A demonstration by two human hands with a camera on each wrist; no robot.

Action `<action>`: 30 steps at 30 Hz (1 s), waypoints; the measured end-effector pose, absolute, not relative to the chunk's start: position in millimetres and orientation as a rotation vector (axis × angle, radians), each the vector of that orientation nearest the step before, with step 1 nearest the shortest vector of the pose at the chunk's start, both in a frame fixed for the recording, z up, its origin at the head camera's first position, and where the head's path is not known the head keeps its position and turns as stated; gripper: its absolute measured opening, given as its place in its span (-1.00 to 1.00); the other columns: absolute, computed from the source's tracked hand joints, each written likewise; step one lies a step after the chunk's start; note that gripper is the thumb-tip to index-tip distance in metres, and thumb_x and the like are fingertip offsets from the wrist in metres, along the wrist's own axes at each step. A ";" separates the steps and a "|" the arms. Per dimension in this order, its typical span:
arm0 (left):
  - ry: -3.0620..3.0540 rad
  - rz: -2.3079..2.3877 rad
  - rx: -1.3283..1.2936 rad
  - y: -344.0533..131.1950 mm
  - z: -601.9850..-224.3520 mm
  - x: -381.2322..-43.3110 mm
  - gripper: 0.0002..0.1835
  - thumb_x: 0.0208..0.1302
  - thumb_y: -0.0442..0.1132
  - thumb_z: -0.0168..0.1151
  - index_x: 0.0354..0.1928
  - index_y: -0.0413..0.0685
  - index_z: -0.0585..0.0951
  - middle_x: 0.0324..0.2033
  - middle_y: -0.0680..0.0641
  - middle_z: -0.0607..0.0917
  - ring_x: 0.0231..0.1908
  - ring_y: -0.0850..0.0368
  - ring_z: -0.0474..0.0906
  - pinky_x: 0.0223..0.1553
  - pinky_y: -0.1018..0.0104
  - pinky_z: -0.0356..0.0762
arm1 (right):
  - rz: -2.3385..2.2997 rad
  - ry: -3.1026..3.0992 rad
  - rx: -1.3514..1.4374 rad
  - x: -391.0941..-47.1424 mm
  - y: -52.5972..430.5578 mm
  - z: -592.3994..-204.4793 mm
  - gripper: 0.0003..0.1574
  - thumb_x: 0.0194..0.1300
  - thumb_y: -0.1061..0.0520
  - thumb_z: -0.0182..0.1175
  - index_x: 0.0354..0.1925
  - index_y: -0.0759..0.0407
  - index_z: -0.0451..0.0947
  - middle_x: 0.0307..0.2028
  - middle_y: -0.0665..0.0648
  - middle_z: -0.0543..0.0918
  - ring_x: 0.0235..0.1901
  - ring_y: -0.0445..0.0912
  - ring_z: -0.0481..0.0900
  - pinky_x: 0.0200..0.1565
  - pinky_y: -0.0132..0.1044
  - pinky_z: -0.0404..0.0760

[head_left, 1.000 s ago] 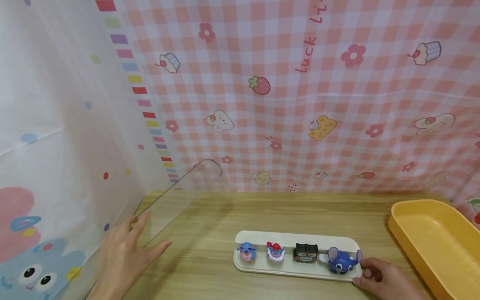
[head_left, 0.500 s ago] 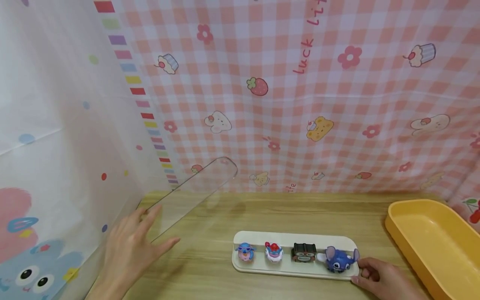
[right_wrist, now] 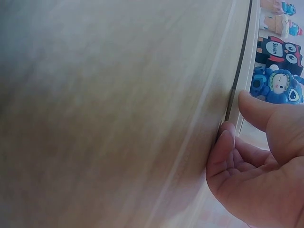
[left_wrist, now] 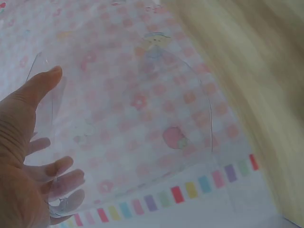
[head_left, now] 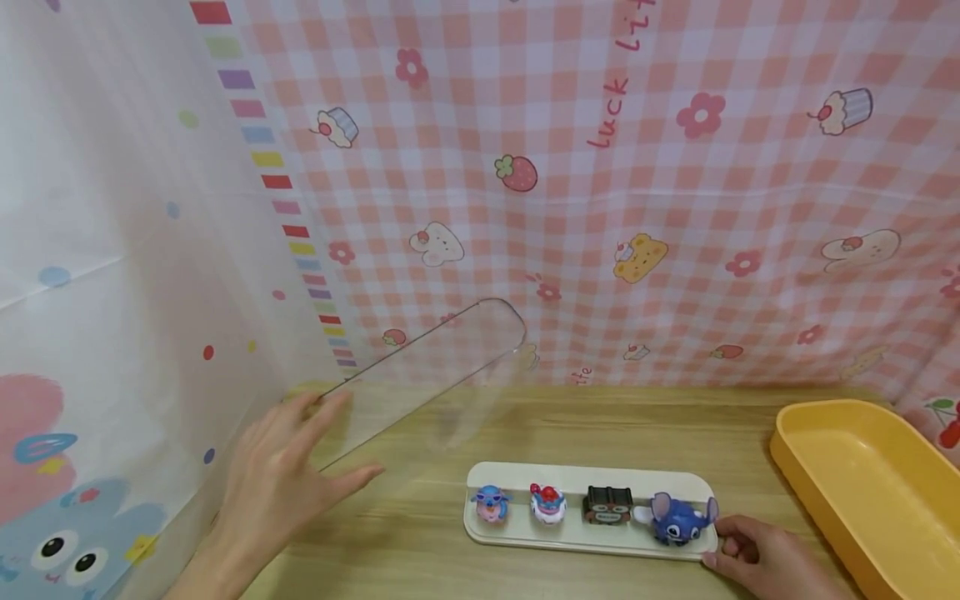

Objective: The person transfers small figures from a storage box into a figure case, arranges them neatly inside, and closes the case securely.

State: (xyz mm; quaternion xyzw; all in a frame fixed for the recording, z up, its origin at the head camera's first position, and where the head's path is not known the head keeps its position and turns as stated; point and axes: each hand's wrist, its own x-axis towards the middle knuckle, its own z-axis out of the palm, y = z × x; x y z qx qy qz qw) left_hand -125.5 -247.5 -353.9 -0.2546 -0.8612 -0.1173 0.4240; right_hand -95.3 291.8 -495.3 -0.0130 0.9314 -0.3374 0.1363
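My left hand (head_left: 281, 475) holds a long clear plastic cover (head_left: 435, 367) with a rounded far end, raised and tilted above the table. In the left wrist view the thumb lies on one side of the cover and the fingers on the other. On the table lies a white oblong tray (head_left: 592, 475) bearing a blue figure with sunglasses (head_left: 491, 505), a red-topped white figure (head_left: 548, 507), a black owl-like figure (head_left: 608, 507) and a big-eared blue figure (head_left: 678, 520). My right hand (head_left: 772, 560) pinches the tray's right end, thumb at its edge and fingers curled.
A yellow bin (head_left: 892, 492) stands at the right, close beside the right hand. Behind the wooden table (head_left: 637, 425) hangs a pink checked cloth (head_left: 570, 208). A white printed cloth (head_left: 150, 275) closes off the left side.
The left hand has carried the clear cover to the right and slightly up, its far end nearing the area behind the tray. The right hand and tray stay in place.
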 end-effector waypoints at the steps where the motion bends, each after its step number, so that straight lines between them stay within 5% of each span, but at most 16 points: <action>1: -2.158 -0.306 -0.647 -244.9 -351.4 -125.2 -0.09 0.19 0.59 0.17 0.23 -0.03 0.69 -0.04 -0.24 0.69 -0.32 -0.23 0.61 -0.43 -0.08 0.55 | -0.976 2.702 -0.042 -95.2 292.1 -495.4 -0.63 0.33 0.01 0.45 -0.10 0.25 0.61 -0.41 -0.04 0.48 -0.44 -0.24 0.38 -0.41 -0.38 0.37; 9: -2.162 -0.345 -0.745 -224.1 -337.6 -125.9 -0.02 -0.34 0.23 0.71 0.24 -0.03 0.68 -0.06 -0.20 0.70 -0.26 -0.16 0.63 -0.33 -0.04 0.58 | -0.988 2.734 -0.086 -92.8 293.6 -496.2 -0.62 0.32 0.01 0.46 -0.11 0.26 0.62 -0.41 -0.05 0.49 -0.45 -0.29 0.38 -0.41 -0.39 0.38; 18: -2.192 -0.398 -0.766 -209.8 -335.3 -129.0 0.03 -0.39 0.18 0.74 0.29 0.01 0.65 0.00 -0.23 0.70 -0.13 -0.22 0.66 -0.14 -0.13 0.62 | -1.019 2.741 -0.155 -91.6 295.9 -495.8 -0.65 0.34 0.03 0.44 -0.13 0.26 0.60 -0.41 -0.04 0.48 -0.46 -0.33 0.36 -0.42 -0.40 0.37; 30: -2.122 -0.417 -0.856 -188.9 -329.1 -139.7 0.07 -0.50 0.14 0.82 0.26 0.03 0.66 0.02 -0.18 0.70 -0.11 -0.15 0.66 -0.22 -0.06 0.62 | -1.022 2.779 -0.195 -89.7 295.8 -497.8 -0.69 0.31 0.04 0.46 -0.18 0.20 0.60 -0.44 -0.05 0.47 -0.48 -0.34 0.35 -0.44 -0.41 0.36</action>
